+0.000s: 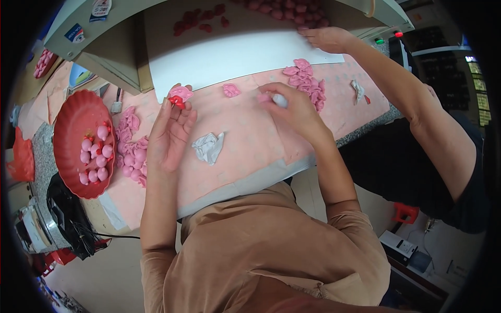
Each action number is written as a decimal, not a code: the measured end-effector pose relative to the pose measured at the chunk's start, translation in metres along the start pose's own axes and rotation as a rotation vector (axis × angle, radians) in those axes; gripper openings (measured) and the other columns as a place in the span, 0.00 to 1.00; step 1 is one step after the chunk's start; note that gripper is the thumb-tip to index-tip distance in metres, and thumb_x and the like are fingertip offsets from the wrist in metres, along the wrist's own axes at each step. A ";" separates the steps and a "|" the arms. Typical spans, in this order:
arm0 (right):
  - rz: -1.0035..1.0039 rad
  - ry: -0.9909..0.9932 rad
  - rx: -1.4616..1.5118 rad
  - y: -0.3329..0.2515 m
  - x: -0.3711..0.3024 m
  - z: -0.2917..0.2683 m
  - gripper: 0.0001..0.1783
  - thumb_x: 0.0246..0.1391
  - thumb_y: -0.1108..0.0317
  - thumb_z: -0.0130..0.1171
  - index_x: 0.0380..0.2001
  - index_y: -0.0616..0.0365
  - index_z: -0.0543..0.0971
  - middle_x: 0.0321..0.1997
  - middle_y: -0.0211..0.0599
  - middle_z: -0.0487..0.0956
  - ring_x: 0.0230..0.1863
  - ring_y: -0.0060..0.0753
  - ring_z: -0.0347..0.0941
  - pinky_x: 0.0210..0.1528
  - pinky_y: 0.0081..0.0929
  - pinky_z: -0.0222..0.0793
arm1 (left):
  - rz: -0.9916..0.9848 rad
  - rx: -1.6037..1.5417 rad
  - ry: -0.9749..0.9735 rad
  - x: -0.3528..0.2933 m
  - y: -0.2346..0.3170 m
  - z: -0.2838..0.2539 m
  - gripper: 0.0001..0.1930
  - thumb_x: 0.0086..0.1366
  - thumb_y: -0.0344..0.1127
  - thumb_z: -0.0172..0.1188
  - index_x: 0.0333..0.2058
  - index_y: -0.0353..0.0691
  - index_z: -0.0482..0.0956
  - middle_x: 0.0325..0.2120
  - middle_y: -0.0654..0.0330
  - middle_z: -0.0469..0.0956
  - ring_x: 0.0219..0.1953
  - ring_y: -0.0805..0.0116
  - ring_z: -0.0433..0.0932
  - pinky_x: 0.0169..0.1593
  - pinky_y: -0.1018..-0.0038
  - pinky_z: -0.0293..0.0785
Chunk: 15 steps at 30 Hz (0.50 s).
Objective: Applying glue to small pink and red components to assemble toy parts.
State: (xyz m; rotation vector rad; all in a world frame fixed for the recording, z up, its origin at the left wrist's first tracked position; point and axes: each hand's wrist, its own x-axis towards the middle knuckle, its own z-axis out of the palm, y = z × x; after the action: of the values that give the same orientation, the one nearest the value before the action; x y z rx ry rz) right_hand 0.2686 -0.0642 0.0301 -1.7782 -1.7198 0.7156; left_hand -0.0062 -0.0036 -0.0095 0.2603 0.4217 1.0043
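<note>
My left hand (169, 133) is raised over the pink table cover, its fingertips pinching a pink piece with a small red part (179, 96). My right hand (292, 107) is curled around a small white and pink round piece (278, 99), close to a heap of pink pieces (307, 79). One loose pink piece (230, 90) lies between my hands. A crumpled grey-white scrap (208, 146) rests on the cover below them.
A red plate (68, 122) holding several pink balls sits at the left, beside another pile of pink pieces (130, 148). A white board (229, 52) lies further back with red and pink pieces on it. Another person's hand (326, 37) rests on the board's right edge.
</note>
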 end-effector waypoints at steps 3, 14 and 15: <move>0.018 -0.201 0.214 -0.006 0.002 0.015 0.15 0.48 0.69 0.65 0.39 0.62 0.77 0.38 0.37 0.79 0.41 0.32 0.74 0.46 0.24 0.68 | -0.021 -0.023 0.018 0.002 -0.002 -0.007 0.19 0.69 0.37 0.51 0.56 0.36 0.67 0.48 0.54 0.75 0.44 0.69 0.77 0.50 0.70 0.76; -0.114 0.006 -0.195 -0.014 0.002 0.032 0.15 0.48 0.65 0.65 0.38 0.60 0.78 0.38 0.41 0.75 0.41 0.44 0.73 0.42 0.34 0.70 | -0.064 -0.023 0.030 0.000 -0.004 -0.004 0.21 0.69 0.39 0.52 0.56 0.34 0.66 0.42 0.58 0.76 0.42 0.70 0.77 0.48 0.72 0.78; -0.115 0.005 -0.195 -0.013 0.001 0.032 0.15 0.48 0.65 0.65 0.38 0.60 0.78 0.38 0.41 0.75 0.41 0.44 0.73 0.42 0.34 0.70 | -0.067 -0.022 0.022 -0.001 -0.004 -0.004 0.21 0.68 0.39 0.52 0.56 0.35 0.66 0.43 0.57 0.76 0.42 0.70 0.78 0.47 0.72 0.78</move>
State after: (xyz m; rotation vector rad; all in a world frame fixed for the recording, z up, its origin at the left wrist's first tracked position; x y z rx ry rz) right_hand 0.2368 -0.0626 0.0165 -1.7879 -1.9270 0.5086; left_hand -0.0053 -0.0071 -0.0142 0.2146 0.4363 0.9461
